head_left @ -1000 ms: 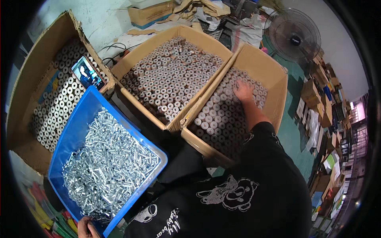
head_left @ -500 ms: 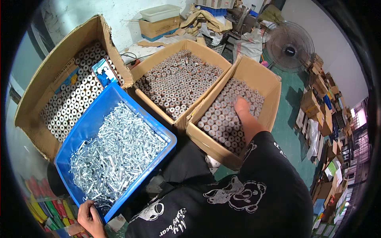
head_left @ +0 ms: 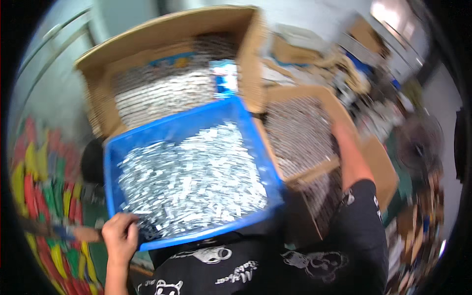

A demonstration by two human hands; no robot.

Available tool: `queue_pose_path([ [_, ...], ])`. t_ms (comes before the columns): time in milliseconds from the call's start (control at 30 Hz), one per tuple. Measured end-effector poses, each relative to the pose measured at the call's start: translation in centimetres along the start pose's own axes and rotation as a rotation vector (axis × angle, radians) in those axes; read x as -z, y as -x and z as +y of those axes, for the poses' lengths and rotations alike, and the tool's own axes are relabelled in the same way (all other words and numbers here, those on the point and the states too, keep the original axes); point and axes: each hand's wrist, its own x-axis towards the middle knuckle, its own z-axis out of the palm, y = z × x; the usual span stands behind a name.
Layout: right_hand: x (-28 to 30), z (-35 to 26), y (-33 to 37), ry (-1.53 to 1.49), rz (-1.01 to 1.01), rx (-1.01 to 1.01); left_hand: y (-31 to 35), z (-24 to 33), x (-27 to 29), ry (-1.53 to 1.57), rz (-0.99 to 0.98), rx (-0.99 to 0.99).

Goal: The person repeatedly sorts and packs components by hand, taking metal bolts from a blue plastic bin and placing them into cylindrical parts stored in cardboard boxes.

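Note:
A blue plastic bin (head_left: 172, 133), heaped with small silver bolt-like metal pieces (head_left: 196, 182), sits right in front of me. My left hand (head_left: 121, 235) is closed on the bin's near left corner, its fingers curled at the rim beside the pieces. My right arm reaches forward, and my right hand (head_left: 340, 132) is at the right side of the middle cardboard box (head_left: 339, 110). That box holds rows of short cylinders (head_left: 300, 132) with holes in their ends. Motion blur smears the right hand, so its fingers and anything in them cannot be made out.
Behind the bin, a tilted cardboard box (head_left: 162, 29) holds pale cylinders and a lit phone (head_left: 224, 77). Another cardboard box (head_left: 381, 164) stands right, partly behind my arm. Farther off are a standing fan (head_left: 419, 147) and stacked cartons. Red, yellow and green bundles (head_left: 44, 196) lie left.
The whole view has swung left and blurred. My right hand has left the cylinders in the right box and is now beside the middle box. The left hand stays at the bin's corner.

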Motion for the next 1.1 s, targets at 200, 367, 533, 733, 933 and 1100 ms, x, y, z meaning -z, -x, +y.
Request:
queue_pose_path([
  [200, -5.6, 7.7, -2.6, 0.257, -0.332, -0.118, 0.1, -0.1, 0.7, 0.042, -0.035, -0.005],
  [367, -4.7, 6.0, -5.4, -0.507, -0.491, -0.270, 0.5, -0.6, 1.3, 0.092, -0.045, -0.014],
  [533, 9.3, -13.4, -0.3, -1.638, -0.524, -0.179, 0.4, -1.3, 1.3, 0.147, -0.023, -0.070],
  [733, 12.9, -44.8, 3.5, -0.887, -0.163, 1.105, 0.7, -1.9, 1.6, 0.131, -0.065, -0.116],
  [933, -1.3, -56.7, -2.8, -0.092, 0.317, 0.827, 0.9, -2.8, 1.1, 0.165, -0.102, -0.231],
  [1100, -3.2, -62.2, 5.8, 0.118, -0.057, 0.896, 1.7, -4.2, -0.7, 0.299, -0.116, -0.194],
])
